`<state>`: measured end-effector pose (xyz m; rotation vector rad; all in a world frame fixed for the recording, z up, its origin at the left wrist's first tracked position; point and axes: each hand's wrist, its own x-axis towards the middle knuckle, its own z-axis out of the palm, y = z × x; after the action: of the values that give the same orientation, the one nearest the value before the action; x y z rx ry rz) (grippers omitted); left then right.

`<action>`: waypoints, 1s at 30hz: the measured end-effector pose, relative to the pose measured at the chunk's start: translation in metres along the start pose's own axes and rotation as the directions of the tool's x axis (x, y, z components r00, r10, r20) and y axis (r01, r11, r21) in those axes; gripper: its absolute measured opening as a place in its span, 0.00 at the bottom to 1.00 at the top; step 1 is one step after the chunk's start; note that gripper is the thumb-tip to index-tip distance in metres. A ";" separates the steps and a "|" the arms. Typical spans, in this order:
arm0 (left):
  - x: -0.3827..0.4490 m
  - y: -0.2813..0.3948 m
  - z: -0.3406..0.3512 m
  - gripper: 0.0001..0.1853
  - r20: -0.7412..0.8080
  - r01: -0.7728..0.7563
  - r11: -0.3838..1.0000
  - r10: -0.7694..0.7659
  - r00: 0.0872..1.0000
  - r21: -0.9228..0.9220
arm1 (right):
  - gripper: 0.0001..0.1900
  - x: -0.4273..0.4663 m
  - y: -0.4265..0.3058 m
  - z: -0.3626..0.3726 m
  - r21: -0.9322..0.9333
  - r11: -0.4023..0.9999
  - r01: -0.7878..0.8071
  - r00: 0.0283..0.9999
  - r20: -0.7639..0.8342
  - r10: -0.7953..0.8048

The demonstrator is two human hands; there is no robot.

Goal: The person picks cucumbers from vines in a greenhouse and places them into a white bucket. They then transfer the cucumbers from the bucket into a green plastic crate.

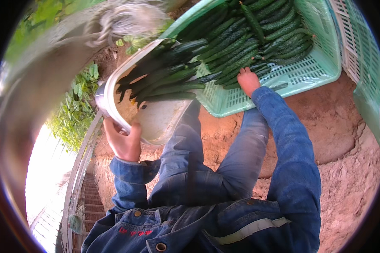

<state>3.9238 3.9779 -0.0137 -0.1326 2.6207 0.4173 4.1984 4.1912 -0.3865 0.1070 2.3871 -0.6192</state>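
My left hand [125, 139] grips the rim of a white plastic tub [160, 121], its thumb inside the wall. The tub is tilted, and several cucumbers [174, 77] lie in it with their ends pointing at a green plastic crate [323, 68]. The crate is lined with clear film and holds rows of dark green cucumbers [237, 53]. My right hand [249, 81] is over the crate's near side, its fingertips at the ends of the cucumbers there. Whether those fingers hold one is hidden.
More slatted crates [362, 63] stand at the right. Reddish soil [329, 120] lies under and around my legs. Leafy plants [72, 107] grow at the left beside a curved rail [79, 164]. A pale frayed rope [114, 25] hangs close at the upper left.
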 end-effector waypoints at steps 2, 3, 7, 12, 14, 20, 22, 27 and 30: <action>0.003 -0.005 0.003 0.20 0.006 0.015 0.997 -0.014 1.000 -0.070 | 0.07 0.003 -0.012 -0.017 0.052 0.992 -0.113 0.992 0.058 0.110; 0.002 -0.009 0.001 0.22 -0.015 0.030 0.994 -0.032 0.999 -0.107 | 0.06 0.010 -0.029 -0.053 0.174 0.981 -0.086 0.995 -0.038 0.094; -0.004 -0.006 -0.003 0.22 -0.028 0.037 0.996 -0.039 0.999 -0.082 | 0.08 0.009 -0.113 -0.222 0.366 0.879 0.304 0.781 -0.624 -0.011; 0.000 0.006 0.003 0.24 -0.018 0.021 0.988 -0.024 1.000 -0.153 | 0.08 0.053 -0.185 -0.247 0.122 0.836 0.535 0.628 -0.719 -0.298; -0.001 0.011 0.003 0.24 -0.012 0.016 0.995 -0.017 1.000 -0.100 | 0.11 0.065 -0.199 -0.242 0.052 0.903 0.427 0.675 -0.683 -0.280; 0.001 -0.001 0.004 0.24 -0.126 -0.097 0.995 0.101 0.987 0.039 | 0.14 0.082 -0.232 -0.233 0.024 0.953 0.303 0.787 -0.571 -0.235; 0.000 -0.004 0.001 0.24 -0.136 -0.078 0.996 0.084 0.987 0.048 | 0.15 0.083 -0.236 -0.236 0.000 0.949 0.316 0.821 -0.501 -0.273; 0.004 -0.009 0.006 0.22 -0.111 -0.089 0.995 0.093 0.990 0.038 | 0.14 0.079 -0.228 -0.227 -0.020 0.954 0.299 0.719 -0.652 -0.240; 0.005 -0.013 -0.005 0.20 -0.086 -0.059 0.991 0.070 0.994 0.121 | 0.11 0.078 -0.227 -0.241 -0.010 0.948 0.318 0.749 -0.611 -0.257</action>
<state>3.9196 3.9642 -0.0150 -0.0281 2.7361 0.2820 3.9443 4.0949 -0.1820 -0.0356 3.0350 -0.9630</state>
